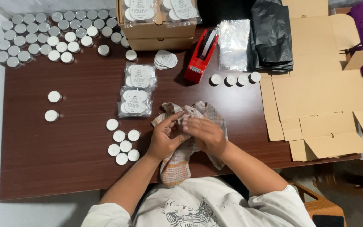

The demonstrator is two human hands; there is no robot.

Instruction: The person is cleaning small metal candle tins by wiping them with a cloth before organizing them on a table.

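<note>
Both our hands meet over a checked cloth (177,166) at the near edge of the dark wooden table (64,159). Our left hand (164,138) and right hand (204,135) are closed together on the cloth's bunched middle, fingers curled inward; whether a candle sits inside the folds, we cannot tell. Doing this well, we judge, means keeping the fabric gathered and the grip snug without crushing what it wraps. The cloth looks soft and worn, plaid in orange and grey, one end hanging off the table toward our lap. Just left of the cloth lies a cluster of white tealights (123,147). Beyond it sit two clear packets of tealights (137,90), and farther still a red tape dispenser (200,56). Right of the cloth, flattened cardboard boxes (320,92) spread out. Far left of the cloth, at the table's back corner, a mass of silver-cupped tealights (43,35) waits.
</note>
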